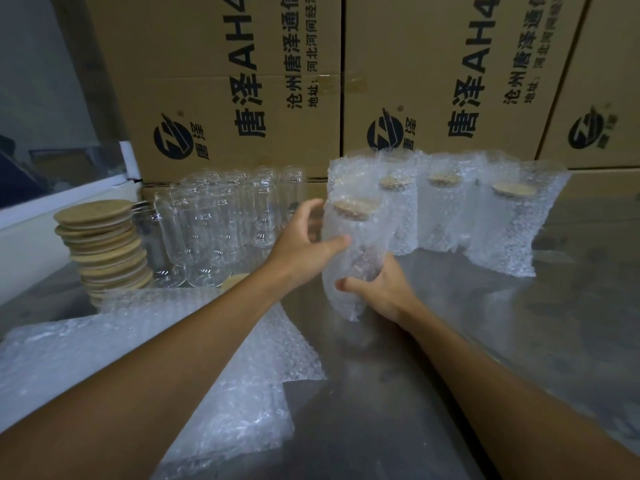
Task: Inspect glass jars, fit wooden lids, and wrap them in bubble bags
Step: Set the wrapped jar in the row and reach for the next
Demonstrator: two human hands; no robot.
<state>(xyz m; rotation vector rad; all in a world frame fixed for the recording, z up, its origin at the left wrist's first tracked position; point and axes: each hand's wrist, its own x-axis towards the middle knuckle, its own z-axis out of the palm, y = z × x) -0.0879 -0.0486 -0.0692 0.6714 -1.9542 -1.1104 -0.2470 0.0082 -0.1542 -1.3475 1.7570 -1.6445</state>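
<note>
A lidded glass jar inside a bubble bag (356, 237) is held above the metal table (398, 393). My left hand (306, 242) grips its upper side, thumb across the front. My right hand (379, 289) grips its lower part from the right. The wooden lid shows through the bag's top. Three more wrapped, lidded jars (446, 209) stand behind it in a row. Several bare glass jars (214, 230) stand at the back left, beside a leaning stack of wooden lids (104, 244). A pile of flat bubble bags (145, 348) lies under my left forearm.
Large printed cardboard boxes (277, 81) form a wall right behind the jars. A white ledge (69, 202) runs along the left. One loose wooden lid (235, 280) peeks out in front of the bare jars.
</note>
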